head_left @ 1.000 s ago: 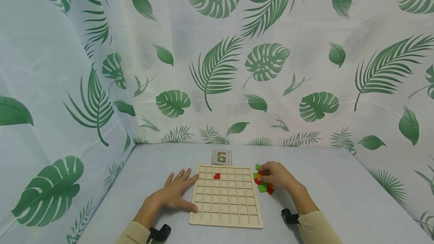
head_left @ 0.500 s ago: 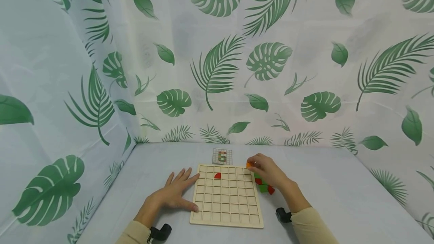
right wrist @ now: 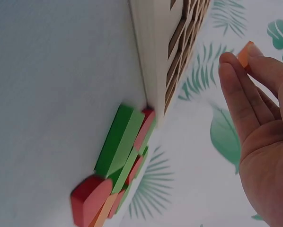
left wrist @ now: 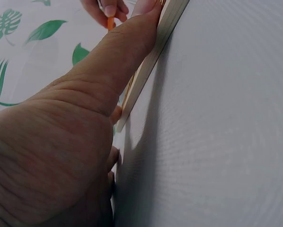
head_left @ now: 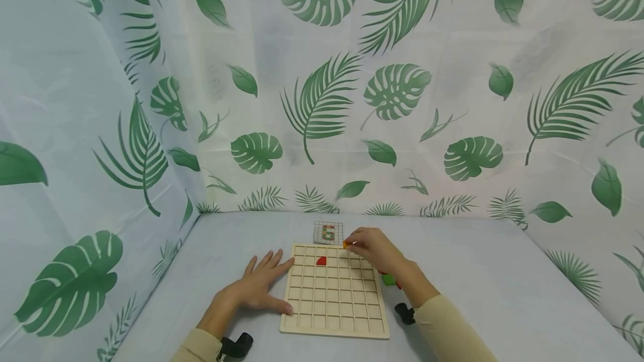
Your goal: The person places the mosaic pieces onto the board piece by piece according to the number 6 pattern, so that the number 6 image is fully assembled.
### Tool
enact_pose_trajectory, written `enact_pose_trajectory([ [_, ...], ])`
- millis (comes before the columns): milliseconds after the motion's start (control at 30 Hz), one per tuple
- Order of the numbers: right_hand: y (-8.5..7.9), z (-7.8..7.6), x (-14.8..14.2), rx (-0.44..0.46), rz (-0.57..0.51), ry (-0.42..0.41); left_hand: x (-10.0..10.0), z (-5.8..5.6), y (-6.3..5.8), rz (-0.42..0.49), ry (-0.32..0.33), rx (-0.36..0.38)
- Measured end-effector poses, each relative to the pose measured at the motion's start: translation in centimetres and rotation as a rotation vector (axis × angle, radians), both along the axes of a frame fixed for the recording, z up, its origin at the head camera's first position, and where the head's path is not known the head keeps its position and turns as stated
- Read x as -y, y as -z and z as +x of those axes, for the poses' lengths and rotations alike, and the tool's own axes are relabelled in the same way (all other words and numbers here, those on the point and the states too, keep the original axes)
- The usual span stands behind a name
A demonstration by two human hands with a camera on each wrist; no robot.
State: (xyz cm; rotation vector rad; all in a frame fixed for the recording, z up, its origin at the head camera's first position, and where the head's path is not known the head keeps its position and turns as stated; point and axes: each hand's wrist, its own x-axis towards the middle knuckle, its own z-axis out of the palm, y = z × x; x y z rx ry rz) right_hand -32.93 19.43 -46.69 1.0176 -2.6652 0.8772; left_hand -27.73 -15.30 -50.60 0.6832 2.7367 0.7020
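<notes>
Figure 6 (head_left: 328, 232) on gridded card (head_left: 339, 234)

head view forward and down, close wrist views, board (head_left: 333, 298) shared

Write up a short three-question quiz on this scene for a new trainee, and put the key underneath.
1. Which hand pinches the orange block?
2. True or false: the left hand is holding a block.
3. Where does the loose pile of blocks lie?
A) On the table, left of the board
B) On the table, right of the board
C) On top of the board

Key
1. The right hand.
2. False; its fingers are spread, with the thumb on the board's edge.
3. B.
</notes>
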Motion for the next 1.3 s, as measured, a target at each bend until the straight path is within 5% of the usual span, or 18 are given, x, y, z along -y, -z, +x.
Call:
enact_pose_trajectory([
  [367,0.3,-0.3,1.6,-0.014,0.054,-0.065,0.0,0.0,0.1,-0.007,-0.005,0.001],
  [700,1.0,-0.6,2.5,0.048,0.166,-0.02,0.1,0.0,0.0,0.016,0.003,0.009],
  [1300,1.5,-0.6,3.7,0.028,0.275,-0.039,-0.1,0.0,0.0,0.014,-0.003,0.005],
])
